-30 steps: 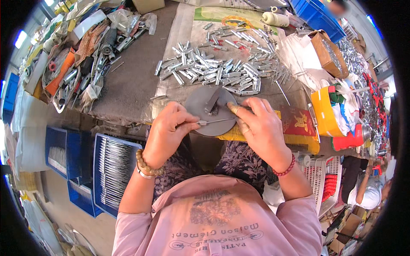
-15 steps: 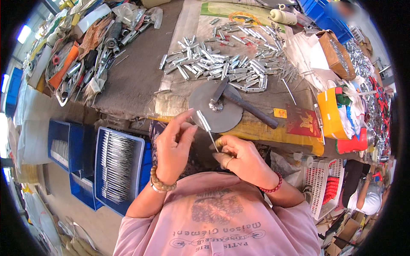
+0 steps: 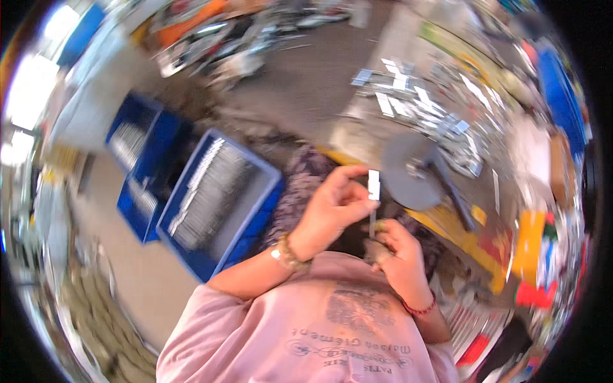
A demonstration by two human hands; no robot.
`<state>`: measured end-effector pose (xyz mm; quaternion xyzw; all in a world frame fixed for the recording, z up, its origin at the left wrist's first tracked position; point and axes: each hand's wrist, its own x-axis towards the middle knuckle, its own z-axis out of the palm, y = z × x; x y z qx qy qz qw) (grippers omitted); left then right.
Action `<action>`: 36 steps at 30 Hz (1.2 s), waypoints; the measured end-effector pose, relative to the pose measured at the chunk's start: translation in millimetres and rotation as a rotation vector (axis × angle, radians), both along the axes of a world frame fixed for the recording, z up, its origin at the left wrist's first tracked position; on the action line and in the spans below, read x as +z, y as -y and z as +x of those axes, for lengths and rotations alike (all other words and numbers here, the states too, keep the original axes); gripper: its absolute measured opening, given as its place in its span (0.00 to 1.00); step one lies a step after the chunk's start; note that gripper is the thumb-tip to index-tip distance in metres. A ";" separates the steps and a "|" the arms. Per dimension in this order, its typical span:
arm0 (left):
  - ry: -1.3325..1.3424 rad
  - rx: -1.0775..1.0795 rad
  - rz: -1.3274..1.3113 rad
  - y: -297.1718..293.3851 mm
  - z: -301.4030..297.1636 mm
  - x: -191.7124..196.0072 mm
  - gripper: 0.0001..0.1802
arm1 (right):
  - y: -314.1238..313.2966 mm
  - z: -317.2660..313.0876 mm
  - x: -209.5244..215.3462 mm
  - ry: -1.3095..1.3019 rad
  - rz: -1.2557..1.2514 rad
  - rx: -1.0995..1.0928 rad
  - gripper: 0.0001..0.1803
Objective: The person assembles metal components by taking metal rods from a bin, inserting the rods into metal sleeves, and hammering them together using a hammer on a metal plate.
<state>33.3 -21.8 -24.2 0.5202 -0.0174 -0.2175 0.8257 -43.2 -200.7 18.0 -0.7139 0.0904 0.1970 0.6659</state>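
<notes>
Between my two hands stands a thin metal rod [image 3: 372, 225] with a wider bright silver sleeve [image 3: 373, 185] at its upper end. My right hand [image 3: 403, 255] is closed round the rod's lower part, its fingertips darkened. Thumb and forefinger of my left hand [image 3: 335, 209] are bent in against the sleeve, at its lower and upper ends. Just beyond, a round grey metal plate [image 3: 408, 185] lies on the bench. A hammer [image 3: 454, 195] rests across its right side. Farther back is a blurred heap of silver metal tubes [image 3: 415, 105].
To my left, a large blue bin [image 3: 175, 223] holds rows of thin metal pieces, with smaller blue bins [image 3: 137, 204] beside it. Mixed tools and scraps [image 3: 236, 48] cover the bench's far left. At right are a yellow box [image 3: 529, 239] and a white basket [image 3: 476, 322].
The view has swung left, so bench and bins appear shifted right and tilted, with blur. My left fingers have come in against the sleeve; the right hand keeps the rod.
</notes>
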 end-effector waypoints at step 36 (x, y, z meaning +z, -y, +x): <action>-0.085 0.938 1.340 -372.3 -31.0 -132.3 0.17 | -19.1 19.8 -42.3 -0.113 -0.031 0.225 0.18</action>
